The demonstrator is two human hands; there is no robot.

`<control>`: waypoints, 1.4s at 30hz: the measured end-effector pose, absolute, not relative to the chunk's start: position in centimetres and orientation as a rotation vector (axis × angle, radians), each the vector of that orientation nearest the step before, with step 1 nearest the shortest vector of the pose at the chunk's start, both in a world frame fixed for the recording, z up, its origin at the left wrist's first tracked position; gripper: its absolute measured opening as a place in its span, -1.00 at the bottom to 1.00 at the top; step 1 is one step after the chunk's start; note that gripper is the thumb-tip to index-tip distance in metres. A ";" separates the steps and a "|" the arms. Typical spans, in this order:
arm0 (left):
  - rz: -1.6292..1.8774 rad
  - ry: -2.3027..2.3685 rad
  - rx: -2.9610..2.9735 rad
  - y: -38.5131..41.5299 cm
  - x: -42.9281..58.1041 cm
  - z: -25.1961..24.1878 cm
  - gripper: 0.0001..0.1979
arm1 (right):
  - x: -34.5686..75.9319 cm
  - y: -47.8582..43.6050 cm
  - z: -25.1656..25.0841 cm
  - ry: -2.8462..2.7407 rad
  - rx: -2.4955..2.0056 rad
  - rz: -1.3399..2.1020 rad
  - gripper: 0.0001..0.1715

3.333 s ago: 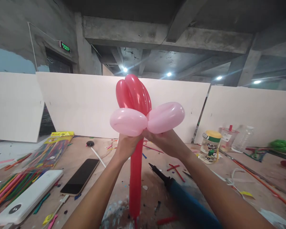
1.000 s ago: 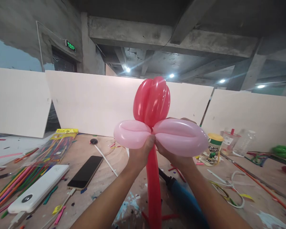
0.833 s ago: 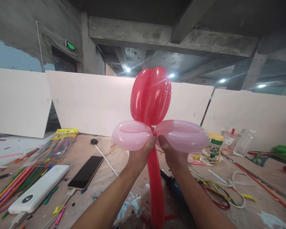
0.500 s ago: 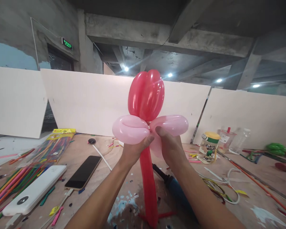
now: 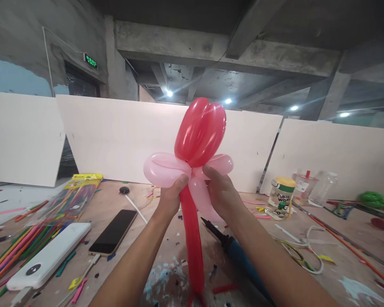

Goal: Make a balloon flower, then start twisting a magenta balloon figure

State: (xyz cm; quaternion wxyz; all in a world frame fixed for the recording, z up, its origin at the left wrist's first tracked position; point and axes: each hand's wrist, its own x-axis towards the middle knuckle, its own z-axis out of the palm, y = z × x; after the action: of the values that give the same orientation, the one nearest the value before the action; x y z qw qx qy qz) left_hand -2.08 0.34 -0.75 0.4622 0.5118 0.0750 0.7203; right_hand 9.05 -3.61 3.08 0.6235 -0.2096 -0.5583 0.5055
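A balloon flower stands upright between my hands, its red bulbous head [image 5: 201,132] tilted to the right over a long red balloon stem [image 5: 192,238]. Pale pink balloon loops [image 5: 163,169] spread out from the joint below the head. My left hand [image 5: 174,192] grips the left pink loop near the joint, thumb on top. Closed on the right-hand pink balloon is my right hand [image 5: 222,189], its thumb close under the red head. Another pink segment [image 5: 201,198] hangs down beside the stem. My fingers behind the balloons are hidden.
A blue hand pump [image 5: 243,260] lies under my right forearm. On the left are a phone [image 5: 113,232], a white power bank [image 5: 49,256] and many uninflated balloons [image 5: 22,251]. Scissors [image 5: 302,253], a yellow-lidded jar [image 5: 280,196] and a clear bottle [image 5: 323,187] are on the right.
The red head has tipped to the right, while the stem and pink loops have shifted left. My right hand has turned a little, and the right pink loop now shows less.
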 end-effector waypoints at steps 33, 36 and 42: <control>1.724 0.803 2.234 -2.5 -4.7 3.0 -0.56 | 9.0 -6.1 15.1 -2.690 -0.778 -1.237 -0.73; 1.808 0.989 2.333 -2.7 -4.4 2.9 -0.61 | 8.9 -4.7 14.8 -2.633 -0.842 -1.045 -0.61; 2.034 1.112 2.487 -3.2 -4.2 2.8 -0.76 | 8.0 -3.3 15.5 -2.590 -1.092 -0.596 -0.55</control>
State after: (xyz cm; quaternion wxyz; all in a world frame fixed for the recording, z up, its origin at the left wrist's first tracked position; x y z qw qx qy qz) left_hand -4.24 -3.21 2.76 -0.1287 0.7254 0.3243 0.5933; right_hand 8.02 -3.29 15.47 0.1339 -0.3768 -0.8932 -0.2055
